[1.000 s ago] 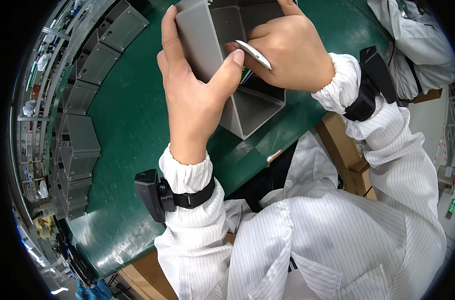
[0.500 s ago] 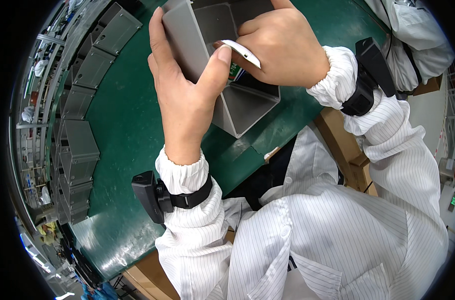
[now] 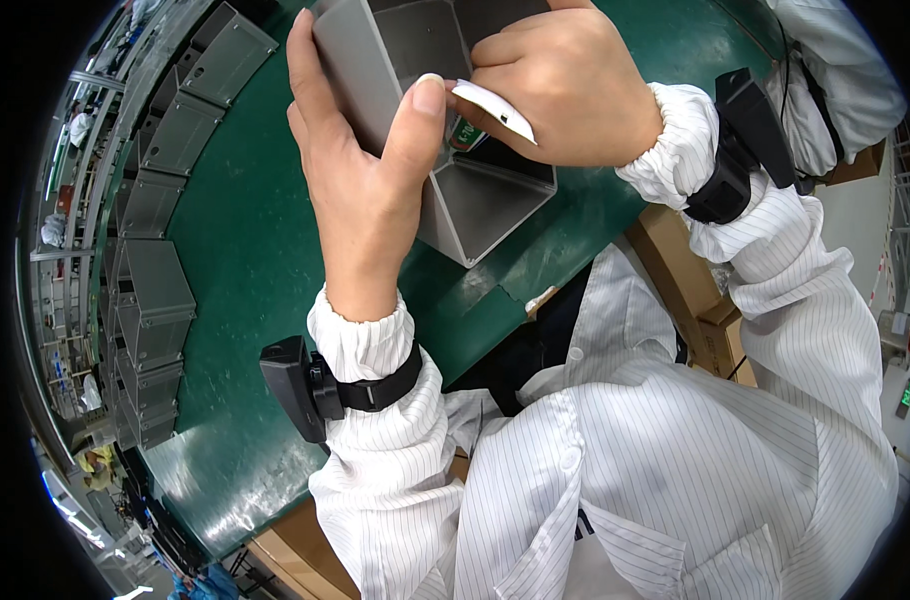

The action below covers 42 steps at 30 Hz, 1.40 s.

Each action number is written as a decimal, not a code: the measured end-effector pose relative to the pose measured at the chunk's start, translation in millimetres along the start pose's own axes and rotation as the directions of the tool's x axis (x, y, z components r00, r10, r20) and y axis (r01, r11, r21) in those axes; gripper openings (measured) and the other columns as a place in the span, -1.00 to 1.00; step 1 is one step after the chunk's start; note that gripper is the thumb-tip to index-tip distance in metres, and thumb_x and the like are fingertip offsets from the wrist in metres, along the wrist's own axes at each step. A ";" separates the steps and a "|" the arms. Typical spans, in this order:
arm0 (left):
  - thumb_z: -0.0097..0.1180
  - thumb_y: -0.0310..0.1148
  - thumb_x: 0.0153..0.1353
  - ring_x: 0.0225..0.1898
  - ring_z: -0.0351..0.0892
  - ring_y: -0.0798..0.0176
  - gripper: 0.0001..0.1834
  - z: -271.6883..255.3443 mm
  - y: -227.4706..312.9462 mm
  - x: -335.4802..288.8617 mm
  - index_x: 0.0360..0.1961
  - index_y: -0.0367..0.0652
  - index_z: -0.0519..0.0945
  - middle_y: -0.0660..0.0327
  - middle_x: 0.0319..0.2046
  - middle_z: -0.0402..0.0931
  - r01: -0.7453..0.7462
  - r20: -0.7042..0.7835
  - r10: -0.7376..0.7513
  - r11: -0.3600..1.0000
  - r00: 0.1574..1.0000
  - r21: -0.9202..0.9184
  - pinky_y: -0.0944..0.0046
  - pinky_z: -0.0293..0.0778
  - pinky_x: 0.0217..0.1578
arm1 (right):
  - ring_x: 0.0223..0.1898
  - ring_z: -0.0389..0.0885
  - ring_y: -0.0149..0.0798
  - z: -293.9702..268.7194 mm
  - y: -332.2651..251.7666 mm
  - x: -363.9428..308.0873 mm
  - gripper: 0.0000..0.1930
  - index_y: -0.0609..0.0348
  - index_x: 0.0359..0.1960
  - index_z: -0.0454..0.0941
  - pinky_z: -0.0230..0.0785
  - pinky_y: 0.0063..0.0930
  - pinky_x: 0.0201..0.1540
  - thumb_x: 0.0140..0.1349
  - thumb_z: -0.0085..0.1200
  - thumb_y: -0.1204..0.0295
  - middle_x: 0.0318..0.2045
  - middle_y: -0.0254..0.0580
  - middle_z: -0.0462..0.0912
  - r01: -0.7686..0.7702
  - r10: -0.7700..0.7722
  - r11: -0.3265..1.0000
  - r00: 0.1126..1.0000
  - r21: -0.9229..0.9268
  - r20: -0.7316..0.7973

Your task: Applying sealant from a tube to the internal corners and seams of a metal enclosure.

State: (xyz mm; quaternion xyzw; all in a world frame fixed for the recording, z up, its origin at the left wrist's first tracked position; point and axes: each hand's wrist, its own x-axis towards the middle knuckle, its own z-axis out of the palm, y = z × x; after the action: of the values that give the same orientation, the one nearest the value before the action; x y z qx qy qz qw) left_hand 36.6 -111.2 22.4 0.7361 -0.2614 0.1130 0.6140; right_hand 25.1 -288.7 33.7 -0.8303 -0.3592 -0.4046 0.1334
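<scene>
A grey sheet-metal box (image 3: 490,205), open on top and divided inside, stands tilted at the top middle of the head view. Around its left wall wraps my left hand (image 3: 360,190), fingers on the outside and thumb raised along the edge. My right hand (image 3: 570,90) is over the box's opening, its fingers curled and partly hidden. It grips a squeeze tube (image 3: 497,108), whose flat white end sticks out of the fist and whose green label shows just below. The tube's other end is out of sight.
Several similar grey metal boxes (image 3: 155,295) line the left side of the green table (image 3: 245,250). Cardboard boxes (image 3: 675,270) stand below its near edge. A white-sleeved person (image 3: 840,60) is at the upper right, and crowded shelving (image 3: 70,220) runs along the far left.
My left thumb has lifted slightly and shifted left, away from the tube's white end. The tube and the right hand have moved a little to the right; the box has shifted slightly.
</scene>
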 end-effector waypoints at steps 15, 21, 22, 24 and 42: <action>0.06 0.05 0.20 0.15 0.34 0.18 -0.10 -3.0 -1.7 4.2 0.41 -0.24 0.04 0.03 0.13 0.36 0.028 -0.014 -0.028 0.999 1.000 -0.037 0.26 0.20 0.18 | -0.61 0.55 -0.28 -1.9 -1.6 10.1 -0.83 0.00 -0.78 0.46 0.05 -0.01 0.34 -0.08 0.07 0.40 -0.77 -0.35 0.40 0.076 -0.077 0.997 0.995 0.024 0.058; 0.05 0.06 0.19 0.13 0.37 0.19 -0.10 -4.9 -1.4 8.9 0.40 -0.25 0.07 0.06 0.10 0.39 0.088 -0.041 -0.093 0.989 0.995 -0.123 0.30 0.21 0.16 | -0.62 0.51 -0.25 -8.2 -0.4 13.9 -0.86 -0.01 -0.74 0.47 0.35 -0.23 0.02 -0.10 0.10 0.38 -0.72 -0.34 0.43 0.119 -0.120 0.993 0.970 0.015 0.212; 0.06 0.08 0.18 0.12 0.38 0.18 -0.09 -3.9 -0.3 9.3 0.41 -0.24 0.07 0.05 0.10 0.40 0.062 -0.045 -0.067 0.992 0.997 -0.106 0.30 0.22 0.16 | -0.62 0.50 -0.25 -5.5 0.0 14.4 -0.86 0.00 -0.74 0.46 0.35 -0.28 -0.10 -0.10 0.11 0.38 -0.71 -0.34 0.44 0.116 -0.119 0.993 0.977 0.029 0.178; 0.09 0.02 0.17 0.05 0.42 0.19 -0.09 -2.0 2.1 8.2 0.40 -0.27 0.06 0.01 0.10 0.36 0.053 -0.055 -0.061 0.990 0.997 -0.134 0.30 0.32 0.05 | -0.62 0.48 -0.24 -0.8 0.7 13.7 -0.86 0.01 -0.73 0.45 0.35 -0.38 -0.32 -0.11 0.13 0.38 -0.69 -0.35 0.45 0.109 -0.116 0.992 0.987 0.061 0.112; 0.21 0.14 0.05 -0.01 0.41 -0.23 0.06 -7.9 -5.7 12.4 0.39 -0.32 0.05 -0.31 -0.04 0.36 0.123 -0.106 -0.107 0.979 0.989 0.161 0.03 0.36 0.08 | -0.52 0.60 -0.15 -6.4 7.0 16.1 -0.89 0.15 -0.54 0.66 0.45 -0.36 -0.44 0.07 0.26 0.41 -0.57 -0.22 0.62 0.261 -0.225 0.956 0.945 -0.135 0.236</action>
State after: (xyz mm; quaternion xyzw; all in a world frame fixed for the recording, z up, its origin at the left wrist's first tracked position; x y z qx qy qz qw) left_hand 51.2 -106.1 25.3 0.7926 -0.1781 0.1343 0.5675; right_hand 33.0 -289.1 50.6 -0.8269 -0.4371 -0.3528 -0.0269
